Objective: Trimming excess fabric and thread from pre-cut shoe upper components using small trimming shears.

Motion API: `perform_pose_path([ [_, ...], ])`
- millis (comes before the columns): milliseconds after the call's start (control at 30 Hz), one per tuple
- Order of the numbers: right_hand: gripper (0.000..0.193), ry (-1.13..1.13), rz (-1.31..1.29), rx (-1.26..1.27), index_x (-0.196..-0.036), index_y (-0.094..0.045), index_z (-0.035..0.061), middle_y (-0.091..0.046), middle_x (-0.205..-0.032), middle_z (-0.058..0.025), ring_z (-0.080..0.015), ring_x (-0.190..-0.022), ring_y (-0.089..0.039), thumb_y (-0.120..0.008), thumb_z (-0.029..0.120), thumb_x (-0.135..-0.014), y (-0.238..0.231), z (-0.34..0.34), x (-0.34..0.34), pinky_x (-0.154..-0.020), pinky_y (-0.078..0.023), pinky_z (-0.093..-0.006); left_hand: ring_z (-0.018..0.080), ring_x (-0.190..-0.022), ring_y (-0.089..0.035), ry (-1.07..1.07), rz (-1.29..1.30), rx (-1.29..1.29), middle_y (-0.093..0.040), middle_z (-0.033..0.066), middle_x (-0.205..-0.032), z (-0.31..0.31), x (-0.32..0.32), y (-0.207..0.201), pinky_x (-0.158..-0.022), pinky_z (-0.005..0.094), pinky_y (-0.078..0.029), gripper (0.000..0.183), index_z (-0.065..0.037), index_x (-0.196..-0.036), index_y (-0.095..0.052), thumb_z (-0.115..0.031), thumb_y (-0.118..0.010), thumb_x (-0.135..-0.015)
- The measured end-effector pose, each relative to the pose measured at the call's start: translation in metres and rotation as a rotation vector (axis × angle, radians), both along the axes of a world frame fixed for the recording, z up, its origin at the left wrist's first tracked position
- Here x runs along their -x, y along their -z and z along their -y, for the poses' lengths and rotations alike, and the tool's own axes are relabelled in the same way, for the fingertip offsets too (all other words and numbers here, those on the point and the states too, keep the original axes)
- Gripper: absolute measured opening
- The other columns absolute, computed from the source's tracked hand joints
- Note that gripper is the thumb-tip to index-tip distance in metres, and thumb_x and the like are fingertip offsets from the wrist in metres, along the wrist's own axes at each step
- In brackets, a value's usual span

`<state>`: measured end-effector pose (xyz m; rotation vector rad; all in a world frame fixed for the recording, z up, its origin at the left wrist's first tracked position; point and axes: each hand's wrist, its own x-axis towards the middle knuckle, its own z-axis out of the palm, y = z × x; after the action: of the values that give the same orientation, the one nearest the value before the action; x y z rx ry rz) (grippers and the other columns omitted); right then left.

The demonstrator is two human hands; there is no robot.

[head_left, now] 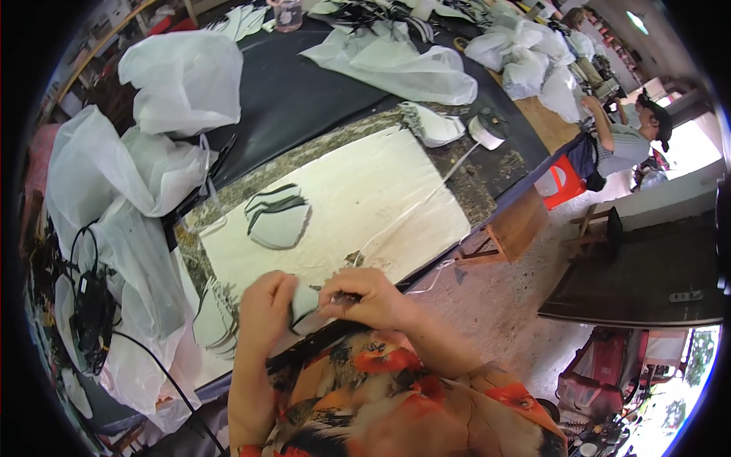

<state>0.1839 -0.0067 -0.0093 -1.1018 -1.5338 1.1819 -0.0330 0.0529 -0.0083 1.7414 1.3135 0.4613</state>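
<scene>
My left hand (266,305) is closed on one side of a small pale grey cut piece with a black edge (305,300), at the near edge of the table. My right hand (369,297) grips the piece's other side, its fingers pinched together. Something small and dark shows within the right hand's fingers, too hidden to name. Ahead of my hands, a few similar pale pieces with black edges (280,227) lie on a white sheet (381,190). Beside my left forearm rests a fanned stack of pale pieces (215,324).
White plastic bags (183,84) crowd the left side. At the far right of the sheet are a white tape roll (487,129) and another stack of pale pieces (432,124). A black cable (156,365) runs at lower left. Another person (628,141) sits beyond a red stool (561,183).
</scene>
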Motion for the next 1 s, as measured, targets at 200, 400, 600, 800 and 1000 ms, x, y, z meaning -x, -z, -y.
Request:
perform_pose_path([
  [200, 0.012, 0.051, -0.442, 0.417, -0.094, -0.07, 0.0048, -0.058, -0.081, 0.0073, -0.0027, -0.075, -0.049, -0.079, 0.011, -0.09, -0.019, 0.008, -0.012, -0.067, -0.039, -0.0214, 0.0327, -0.074, -0.057, -0.111, -0.258, -0.744, -0.059, 0.0119, -0.079, -0.007, 0.002, -0.012, -0.073, 0.0397, -0.047, 0.017, 0.001, -0.104, -0.069, -0.012, -0.066, -0.092],
  [400, 0.013, 0.207, -0.446, 0.504, -0.096, -0.07, 0.0044, -0.054, -0.078, 0.0086, -0.0016, -0.073, -0.046, -0.078, 0.012, -0.091, -0.004, 0.006, -0.007, -0.065, -0.037, -0.0201, 0.0124, -0.081, -0.059, 0.067, 0.367, 0.143, -0.066, 0.0075, -0.089, 0.027, -0.011, -0.033, -0.075, 0.0299, -0.049, 0.019, 0.002, -0.11, -0.069, -0.009, -0.066, -0.094],
  [600, 0.016, 0.194, -0.248, 0.457, -0.104, -0.071, 0.0019, -0.062, -0.084, 0.0043, -0.0028, -0.08, -0.051, -0.07, 0.016, -0.098, 0.002, 0.007, -0.011, -0.069, -0.043, -0.0216, 0.0237, -0.085, -0.065, 0.103, 0.068, 0.076, -0.069, 0.0117, -0.091, 0.036, -0.007, -0.017, -0.078, 0.0352, -0.051, 0.022, 0.001, -0.112, -0.068, -0.01, -0.068, -0.093],
  [800, 0.008, -0.088, 0.0, 0.084, -0.095, -0.073, 0.005, -0.067, -0.08, -0.0043, -0.0133, -0.074, -0.061, -0.066, 0.006, -0.094, -0.033, 0.009, -0.031, -0.065, -0.045, -0.029, 0.0272, -0.087, -0.063, 0.13, -0.06, -0.392, -0.066, 0.0138, -0.095, 0.028, -0.014, -0.012, -0.077, 0.036, -0.05, 0.031, -0.002, -0.122, -0.067, -0.011, -0.069, -0.093],
  [1000, 0.015, -0.237, 0.082, -0.013, -0.094, -0.074, 0.0094, -0.066, -0.078, -0.0056, -0.0231, -0.07, -0.064, -0.071, 0.0, -0.082, -0.021, 0.01, -0.013, -0.062, -0.047, -0.0342, 0.0069, -0.09, -0.057, -0.003, 0.67, 0.692, -0.066, 0.0009, -0.105, 0.021, -0.011, -0.028, -0.081, 0.0233, -0.048, 0.027, -0.004, -0.124, -0.068, -0.022, -0.061, -0.105],
])
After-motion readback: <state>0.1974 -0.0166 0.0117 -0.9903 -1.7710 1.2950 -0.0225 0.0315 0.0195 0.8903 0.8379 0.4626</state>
